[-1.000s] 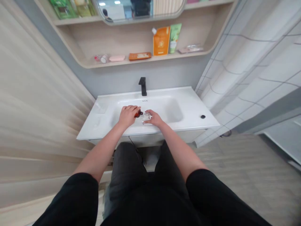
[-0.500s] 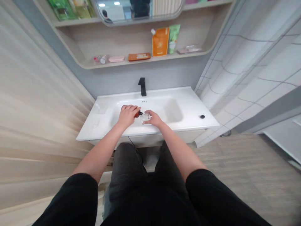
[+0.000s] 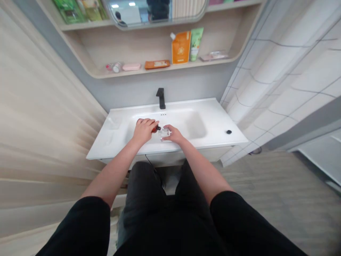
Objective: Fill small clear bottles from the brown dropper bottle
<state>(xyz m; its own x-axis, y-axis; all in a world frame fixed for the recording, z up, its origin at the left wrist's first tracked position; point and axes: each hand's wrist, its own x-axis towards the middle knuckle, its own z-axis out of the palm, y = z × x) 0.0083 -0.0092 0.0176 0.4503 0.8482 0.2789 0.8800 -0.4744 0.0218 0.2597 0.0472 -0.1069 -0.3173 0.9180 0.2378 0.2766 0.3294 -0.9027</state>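
Observation:
My left hand (image 3: 144, 131) is wrapped over an amber-brown bottle (image 3: 154, 129) that lies tilted on its side. The bottle's black neck points right, at the mouth of a small clear cup (image 3: 164, 133). Around the cup's right side curl the fingers of my right hand (image 3: 173, 134). Both hands are over the basin of the white sink (image 3: 197, 124). Whether liquid passes from bottle to cup is too small to tell. A small black cap (image 3: 228, 132) lies on the right part of the sink top.
Behind the basin stands a black faucet (image 3: 161, 98). Above it, a wall shelf (image 3: 119, 75) holds an orange pouch (image 3: 181, 48), a green tube (image 3: 196, 44), an orange flat pack (image 3: 157, 64) and a pink case (image 3: 131, 67). A pale curtain (image 3: 48, 117) hangs at left.
Almost nothing differs. The bottle and the cup stay neck to mouth in my hands, with only a slight shift of the whole view.

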